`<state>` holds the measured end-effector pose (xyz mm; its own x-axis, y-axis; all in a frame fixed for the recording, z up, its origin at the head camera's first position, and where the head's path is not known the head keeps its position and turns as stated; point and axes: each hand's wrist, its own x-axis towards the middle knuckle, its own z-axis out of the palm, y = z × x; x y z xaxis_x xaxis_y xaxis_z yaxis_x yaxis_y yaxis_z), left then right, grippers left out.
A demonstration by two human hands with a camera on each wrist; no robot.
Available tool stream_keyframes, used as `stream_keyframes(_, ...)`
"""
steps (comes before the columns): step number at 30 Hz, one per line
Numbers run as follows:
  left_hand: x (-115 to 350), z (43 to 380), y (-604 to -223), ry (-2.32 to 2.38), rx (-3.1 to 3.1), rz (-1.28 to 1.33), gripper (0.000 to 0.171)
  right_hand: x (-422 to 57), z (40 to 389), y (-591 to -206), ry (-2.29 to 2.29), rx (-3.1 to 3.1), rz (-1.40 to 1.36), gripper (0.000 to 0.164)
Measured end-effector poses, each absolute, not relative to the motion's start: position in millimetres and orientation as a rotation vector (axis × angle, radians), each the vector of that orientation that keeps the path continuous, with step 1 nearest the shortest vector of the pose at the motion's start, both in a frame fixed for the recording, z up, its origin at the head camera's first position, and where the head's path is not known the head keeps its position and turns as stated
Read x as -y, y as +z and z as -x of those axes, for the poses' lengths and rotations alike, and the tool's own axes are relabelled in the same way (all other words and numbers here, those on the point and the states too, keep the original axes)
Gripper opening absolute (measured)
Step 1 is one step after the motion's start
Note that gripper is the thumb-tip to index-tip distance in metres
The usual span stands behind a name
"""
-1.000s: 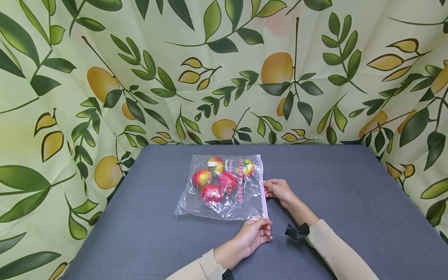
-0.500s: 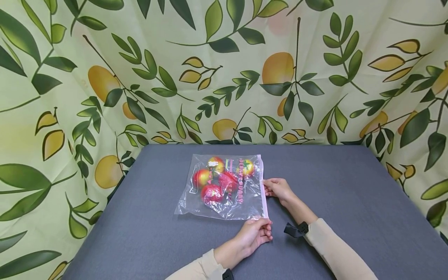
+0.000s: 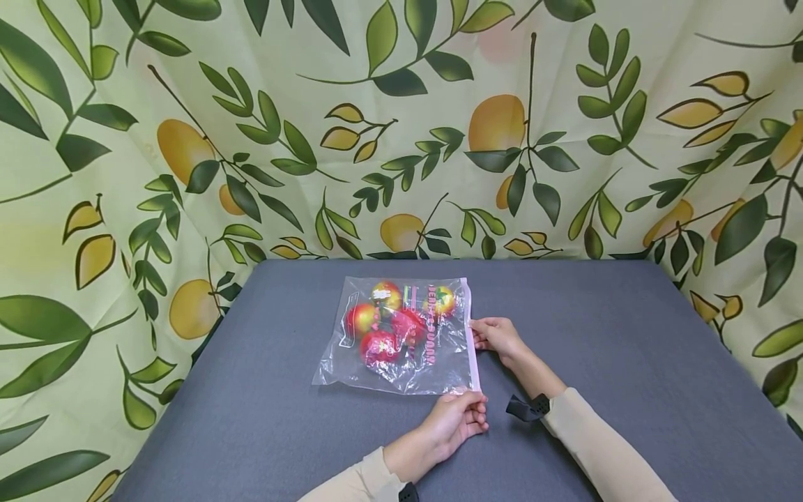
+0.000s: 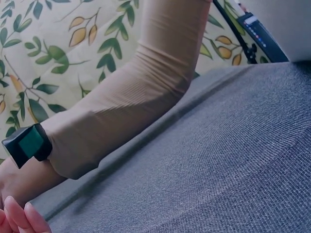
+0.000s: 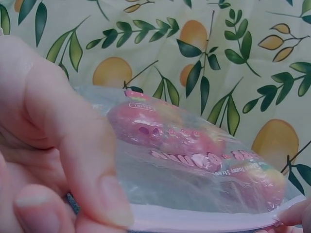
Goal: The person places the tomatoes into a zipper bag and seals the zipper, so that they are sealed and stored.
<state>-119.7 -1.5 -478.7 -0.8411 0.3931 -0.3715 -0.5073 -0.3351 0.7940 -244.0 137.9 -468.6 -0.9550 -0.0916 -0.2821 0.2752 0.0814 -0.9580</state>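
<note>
A clear plastic zip bag (image 3: 351, 369) with pink printing lies flat on the table, holding several red-and-yellow fruits (image 3: 379, 347) that look like apples. Its pink zip strip (image 3: 473, 359) runs along the right side. My left hand (image 3: 445, 424) pinches the strip's near end between thumb and fingers. Farther along, my right hand (image 3: 500, 339) pinches the same strip near its middle. In the right wrist view, the left thumb (image 5: 114, 199) looms large at the left, and the right fingertips (image 5: 291, 213) grip the strip at the right edge.
A dark grey cloth covers the table (image 3: 602, 335). Behind it hangs a curtain (image 3: 439, 181) printed with leaves and oranges. Each wrist carries a black band; the right one (image 3: 530, 408) has a loose-looking flap. The right sleeve (image 4: 121, 97) crosses the left wrist view.
My right hand has slid a little along the strip, away from the left hand. The left hand, the bag and the fruits have stayed put.
</note>
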Motion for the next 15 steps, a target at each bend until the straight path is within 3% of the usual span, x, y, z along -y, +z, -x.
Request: stream_keyframes(15, 0.9, 119.0, -480.7, 2.189, -1.371, 0.162, 0.017, -134.3, 247.6, -465.9, -1.957, -2.127, -0.199, 0.034)
